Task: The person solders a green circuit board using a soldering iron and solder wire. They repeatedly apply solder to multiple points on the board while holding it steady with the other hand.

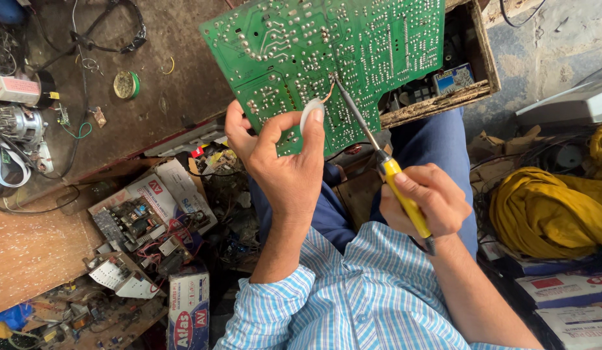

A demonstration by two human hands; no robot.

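The green circuit board (pixel 327 58) sits solder-side up, propped over the person's lap with its far edge near a wooden crate (pixel 472 78), and the soldering iron (pixel 378 155) has its tip right on a joint near the board's middle, where a short coppery lead curls up. The right hand (pixel 420 204) has its fingers wrapped tight round the yellow handle, pen-fashion low on the grip. The left hand (pixel 284 159) steadies the board's lower edge, thumb and forefinger pinching a small pale disc-shaped part (pixel 310 113) just beside the tip — I can't tell what the part is. This looks like the heating step on one joint, judging by the tip's contact; the next move would call for a steady tip and a firm hold on that pale piece, since the surrounding pads are closely packed. Outward now: a brown counter (pixel 152 78) to the left carries a round green tin (pixel 126 84), loose wires and a small motor (pixel 16 123), with boxes of salvaged boards (pixel 129 220) below — and a yellow cloth (pixel 547 207) heaped on the right.
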